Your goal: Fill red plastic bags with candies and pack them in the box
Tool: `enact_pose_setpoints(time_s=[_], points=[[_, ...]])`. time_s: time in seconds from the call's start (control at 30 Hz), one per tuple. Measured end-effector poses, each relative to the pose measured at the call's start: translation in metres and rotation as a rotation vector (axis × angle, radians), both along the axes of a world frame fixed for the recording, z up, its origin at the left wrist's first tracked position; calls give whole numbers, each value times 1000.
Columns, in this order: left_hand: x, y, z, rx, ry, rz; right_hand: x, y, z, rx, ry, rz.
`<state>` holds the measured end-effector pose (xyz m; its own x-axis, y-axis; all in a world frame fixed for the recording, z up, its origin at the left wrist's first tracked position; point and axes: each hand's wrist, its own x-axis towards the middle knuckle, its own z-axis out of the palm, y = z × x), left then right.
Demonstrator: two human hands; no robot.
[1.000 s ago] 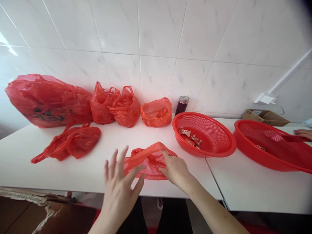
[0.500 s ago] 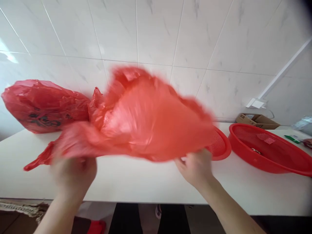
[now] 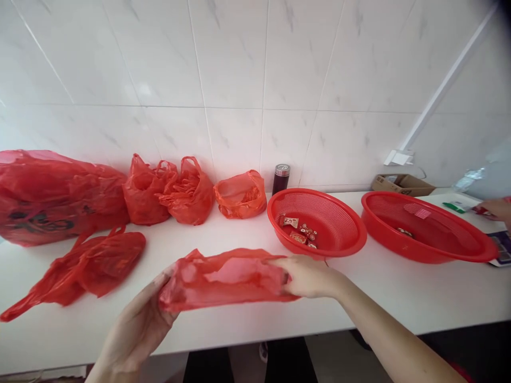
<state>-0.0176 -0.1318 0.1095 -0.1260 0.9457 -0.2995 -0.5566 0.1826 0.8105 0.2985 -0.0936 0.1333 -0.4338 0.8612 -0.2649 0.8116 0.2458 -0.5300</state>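
The person's two hands work at a red plastic bag [image 3: 239, 295], which lies stretched sideways between them near the front edge of the white tabletop [image 3: 215, 332], its mouth spread open towards the person. The left hand [image 3: 147, 319] cups the bag's nine o'clock end; its fingertips are partly hidden by the film, so whether they pinch it cannot be told. The right hand [image 3: 309, 276] is at the three o'clock end, its fingers clamped on the film, the index finger pointing along the far rim.

Taking the bag as the dial's centre and the tiled wall [image 3: 235, 58] as twelve, a smaller open bag [image 3: 239, 205] stands at twelve and a dark bottle [image 3: 280, 183] at one. At two sits a red colander [image 3: 335, 250] with wrapped sweets [image 3: 307, 231] inside; beyond it, nearer three, is a larger red basin [image 3: 423, 252]. A cardboard box [image 3: 403, 186] lies behind the basin, and a co-worker's hand [image 3: 495, 208] shows past its far side. At eleven and ten stand two filled bags [image 3: 189, 199], with a bulky printed bag [image 3: 51, 197] further out between ten and nine. A slumped bag [image 3: 107, 263] lies at nine.
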Motion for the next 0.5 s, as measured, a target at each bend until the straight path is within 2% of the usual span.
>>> enact_pose_setpoints(time_s=[0.07,0.1,0.17,0.23,0.27,0.33,0.43,0.5], points=[[6,0,-8,-75,-47,4,9,4,0,-109,168,53],[10,-1,-11,-99,-47,-30,15,10,3,-105,274,50],[19,-2,-13,-114,-24,-105,30,32,12,25,448,-23],[27,-3,-12,-117,8,-139,49,65,19,191,456,-118],[31,-3,-11,-121,25,-142,58,83,19,232,390,-142],[38,-2,-10,-142,58,-130,74,118,13,202,154,-141],[47,0,-11,-182,75,-147,87,156,-13,55,-231,-70],[52,3,-12,-198,56,-164,90,172,-32,30,-361,2]])
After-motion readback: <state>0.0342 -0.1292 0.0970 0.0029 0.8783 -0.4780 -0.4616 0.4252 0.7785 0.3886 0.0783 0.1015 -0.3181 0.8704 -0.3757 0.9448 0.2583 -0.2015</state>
